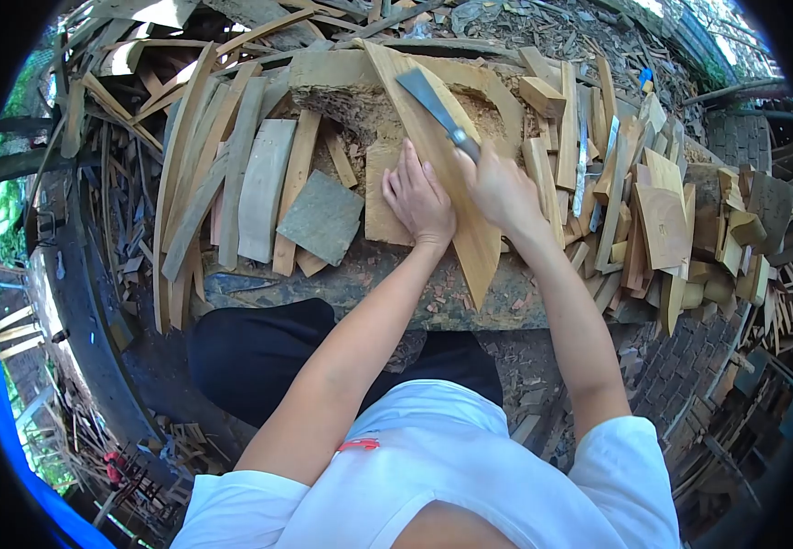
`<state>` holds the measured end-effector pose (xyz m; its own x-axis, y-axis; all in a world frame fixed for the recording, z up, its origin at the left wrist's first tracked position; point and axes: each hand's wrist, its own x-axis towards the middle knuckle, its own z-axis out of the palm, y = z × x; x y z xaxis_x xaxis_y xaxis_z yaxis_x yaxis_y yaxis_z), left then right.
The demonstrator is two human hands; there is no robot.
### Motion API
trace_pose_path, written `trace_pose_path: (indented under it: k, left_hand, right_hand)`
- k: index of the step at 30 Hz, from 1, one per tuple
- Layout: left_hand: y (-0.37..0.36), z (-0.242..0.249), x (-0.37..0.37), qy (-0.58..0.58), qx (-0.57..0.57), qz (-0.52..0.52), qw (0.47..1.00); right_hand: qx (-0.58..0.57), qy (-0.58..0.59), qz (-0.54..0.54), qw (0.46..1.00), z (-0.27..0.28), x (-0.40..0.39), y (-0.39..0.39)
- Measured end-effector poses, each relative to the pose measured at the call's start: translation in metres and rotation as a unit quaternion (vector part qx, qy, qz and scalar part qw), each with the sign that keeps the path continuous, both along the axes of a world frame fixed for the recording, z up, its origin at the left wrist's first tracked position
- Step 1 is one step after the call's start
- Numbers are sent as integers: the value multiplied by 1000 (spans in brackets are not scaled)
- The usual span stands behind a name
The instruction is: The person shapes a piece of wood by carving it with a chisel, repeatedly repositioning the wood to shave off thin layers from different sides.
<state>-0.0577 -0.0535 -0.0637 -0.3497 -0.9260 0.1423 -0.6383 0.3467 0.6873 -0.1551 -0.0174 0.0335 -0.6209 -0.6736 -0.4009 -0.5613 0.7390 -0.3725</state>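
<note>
The left hand (419,197) lay flat, fingers spread, pressing down a long pale wooden board tapering to a point (447,174) that rested across the worn, chip-strewn chopping block (360,284). The right hand (497,188) was closed around the handle of a broad grey-bladed metal cleaver (428,96), its blade lying on the board's far end. The left fingertips sat just beside the blade's path, so a glancing stroke could probably reach them; the narrow board might also twist under the palm. Stacked offcuts (653,210) crowded the right side, likely to snag the swing
</note>
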Motion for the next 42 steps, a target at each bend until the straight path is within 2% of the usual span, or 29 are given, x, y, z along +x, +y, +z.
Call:
trace_pose_path:
  k: [3,6,9,12,14,16,17,18,23,24,26,29,31,34,37,40,42]
  left_hand:
    - [-6,0,2,-3,1,3,1000]
    - [-4,0,-6,2,-6,7,1000]
    - [-3,-2,1,-7,3,7,1000]
    - [-4,-5,-2,-10,-5,8,1000]
    - [-6,-6,-3,-9,-17,7,1000]
    - [-5,-4,-3,-44,-15,14,999]
    - [-1,-2,-7,-38,-16,16,999]
    - [-1,-5,-8,-32,-15,21,999]
    - [-6,-4,-5,-11,-7,22,1000]
    - [-5,-5,-4,-13,-4,19,1000]
    - [-6,-5,-4,-25,-16,18,999]
    - [-6,-5,-4,-7,2,14,1000]
    - [-5,-4,-2,-3,0,12,1000]
    - [-6,-3,-6,3,4,19,1000]
    - [-7,-5,-5,-4,-3,25,1000]
    - [-8,-2,-6,-11,-11,22,1000]
    - [-3,0,-6,-10,-1,22,1000]
  right_hand:
    - [-10,-10,-9,1000,-6,-7,-32]
    - [-33,20,-11,999,-5,-1,-17]
    - [22,-22,-17,999,3,13,18]
    - [28,0,-17,999,0,10,7]
    - [-7,-1,-12,1000,-7,-2,-26]
    - [-9,-72,-13,997,-5,-7,-41]
    - [-39,-11,-9,999,-12,-3,-35]
    - [-48,-7,-9,999,-4,0,-29]
    - [51,-44,-21,998,10,19,9]
    - [54,-46,-24,997,4,16,5]
    - [-39,7,8,999,-13,2,-30]
    - [-59,-9,-8,998,-12,-8,-74]
    - [-28,-104,-38,993,-7,-10,-80]
    - [2,-30,-23,999,0,4,-35]
    - [56,-37,-11,998,6,9,-12]
    - [39,-85,-17,995,4,-1,-28]
    - [31,-53,-7,998,2,0,-22]
